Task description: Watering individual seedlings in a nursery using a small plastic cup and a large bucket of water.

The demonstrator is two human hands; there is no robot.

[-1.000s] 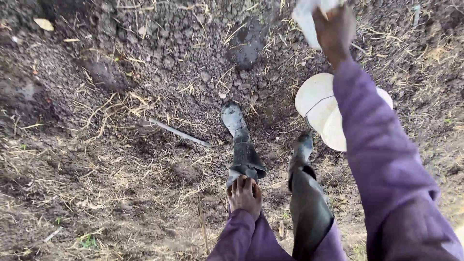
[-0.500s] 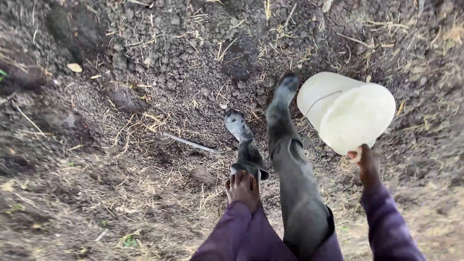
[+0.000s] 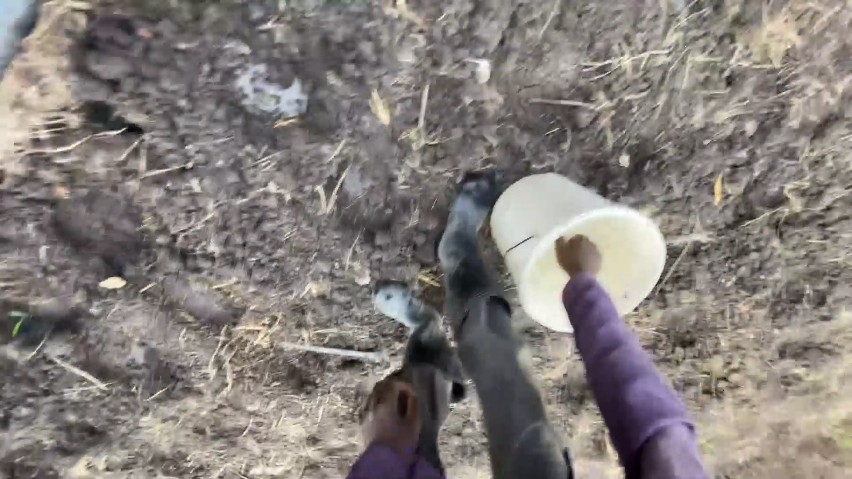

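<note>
My right hand [image 3: 578, 255] grips the pale plastic bucket [image 3: 577, 248] by its rim, fingers curled shut — my left hand [image 3: 390, 415] rests flat on my knee — keep the bucket level.

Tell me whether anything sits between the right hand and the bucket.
Nothing visible does. The right hand is already at the rim of the pale cream plastic bucket, apparently gripping it, though blur hides the fingers.

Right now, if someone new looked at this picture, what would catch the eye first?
First the pale plastic bucket, lying on its side right of centre, its open mouth turned toward the camera. The right hand, in a purple sleeve, is at its rim. Below, the left hand rests on a knee above a muddy boot, on dark soil strewn with straw.
</note>
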